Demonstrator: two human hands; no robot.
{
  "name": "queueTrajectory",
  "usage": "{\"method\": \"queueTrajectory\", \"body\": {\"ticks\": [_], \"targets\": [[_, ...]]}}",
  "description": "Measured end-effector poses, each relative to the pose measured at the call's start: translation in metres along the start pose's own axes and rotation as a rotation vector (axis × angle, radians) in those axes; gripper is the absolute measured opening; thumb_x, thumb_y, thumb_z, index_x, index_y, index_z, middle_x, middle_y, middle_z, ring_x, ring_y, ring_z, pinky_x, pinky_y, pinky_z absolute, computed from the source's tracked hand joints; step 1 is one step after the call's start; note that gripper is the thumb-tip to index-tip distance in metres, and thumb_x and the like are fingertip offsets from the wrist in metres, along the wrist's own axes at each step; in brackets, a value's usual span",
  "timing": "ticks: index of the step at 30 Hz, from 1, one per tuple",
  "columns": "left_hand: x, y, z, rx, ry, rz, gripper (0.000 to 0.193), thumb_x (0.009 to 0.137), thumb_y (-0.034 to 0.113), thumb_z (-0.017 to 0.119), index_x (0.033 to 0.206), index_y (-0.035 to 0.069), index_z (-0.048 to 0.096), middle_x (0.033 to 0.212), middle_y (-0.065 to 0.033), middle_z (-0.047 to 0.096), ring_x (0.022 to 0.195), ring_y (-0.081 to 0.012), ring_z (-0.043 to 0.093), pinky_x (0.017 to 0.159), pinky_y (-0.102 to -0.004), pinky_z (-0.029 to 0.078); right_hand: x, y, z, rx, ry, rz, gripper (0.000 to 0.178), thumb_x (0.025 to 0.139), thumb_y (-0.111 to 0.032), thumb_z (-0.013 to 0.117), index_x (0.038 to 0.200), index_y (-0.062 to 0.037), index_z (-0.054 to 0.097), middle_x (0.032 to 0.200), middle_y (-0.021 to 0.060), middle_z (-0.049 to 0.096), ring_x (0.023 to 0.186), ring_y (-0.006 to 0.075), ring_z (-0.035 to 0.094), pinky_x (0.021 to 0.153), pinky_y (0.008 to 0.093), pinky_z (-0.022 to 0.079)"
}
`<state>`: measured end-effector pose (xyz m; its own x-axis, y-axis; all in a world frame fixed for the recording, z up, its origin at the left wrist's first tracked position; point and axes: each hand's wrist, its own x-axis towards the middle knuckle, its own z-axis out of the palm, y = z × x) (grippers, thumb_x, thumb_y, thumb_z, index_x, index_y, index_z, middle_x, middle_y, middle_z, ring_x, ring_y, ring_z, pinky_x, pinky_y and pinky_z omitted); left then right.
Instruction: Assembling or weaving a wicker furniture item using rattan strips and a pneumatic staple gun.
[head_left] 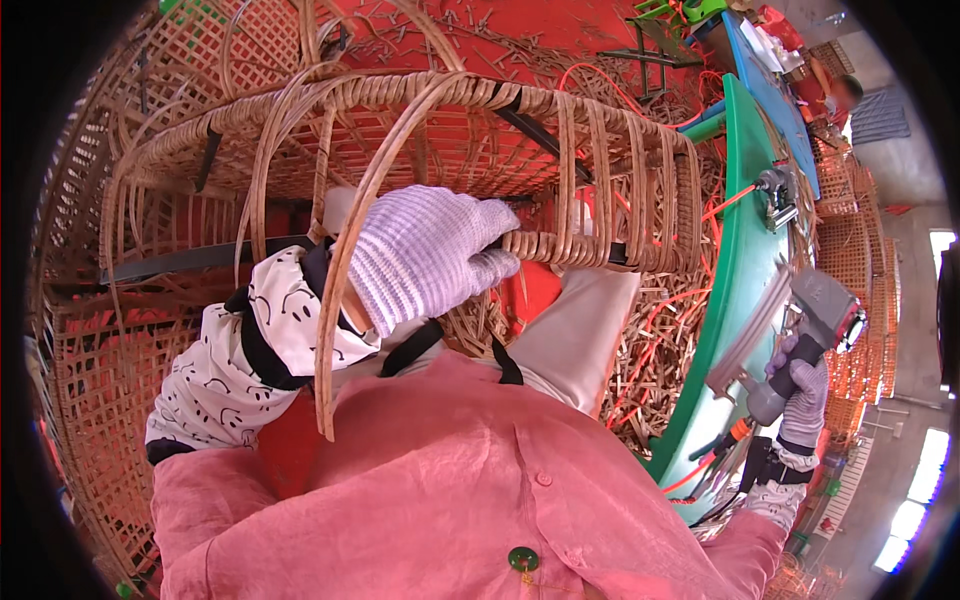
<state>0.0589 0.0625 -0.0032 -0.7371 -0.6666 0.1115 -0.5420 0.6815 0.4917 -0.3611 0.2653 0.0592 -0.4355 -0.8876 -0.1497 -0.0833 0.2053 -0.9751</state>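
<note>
A large wicker basket frame (625,125) with a wrapped rattan rim lies across my lap. My left hand (425,250), in a striped knitted glove, is closed around the near wrapped bar of this frame. A long loose rattan strip (345,235) arches over my left wrist. Off to the right, my gloved right hand (803,395) grips the dark handle of a grey pneumatic staple gun (828,305), held over the edge of the green table. An orange hose fitting (740,430) shows near the tool's lower end.
The green table (738,290) carries another air tool (777,195) and strips. Orange hoses (660,330) trail across cane scraps on the red floor. Woven basket panels (120,410) stand close on my left. A person (838,95) is at the far right.
</note>
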Motion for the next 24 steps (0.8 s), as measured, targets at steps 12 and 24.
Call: {"method": "queueTrajectory", "body": {"ticks": [12,24], "targets": [[-0.009,0.011,-0.001,-0.021,0.045,-0.002,0.018,0.078,0.027,0.058,0.079,0.01,0.058,0.064,-0.0102,0.059,0.061,-0.0306,0.059,0.055,-0.0412,0.047,-0.026,-0.072,0.143,-0.592,-0.411,0.255,0.025,0.075,-0.005,0.064,0.097,0.0021,0.054,0.074,0.0017,0.054,0.065,0.0083,0.05,0.06,0.0253,0.045],[-0.009,-0.002,0.013,-0.129,-0.039,0.016,0.018,0.079,0.024,0.057,0.078,0.006,0.056,0.068,-0.0116,0.059,0.064,-0.0308,0.06,0.058,-0.0408,0.048,-0.024,-0.068,0.154,-1.4,-0.63,-0.002,0.023,0.082,-0.009,0.057,0.104,-0.0029,0.052,0.076,0.0004,0.052,0.073,0.0068,0.052,0.067,0.0249,0.044]]}}
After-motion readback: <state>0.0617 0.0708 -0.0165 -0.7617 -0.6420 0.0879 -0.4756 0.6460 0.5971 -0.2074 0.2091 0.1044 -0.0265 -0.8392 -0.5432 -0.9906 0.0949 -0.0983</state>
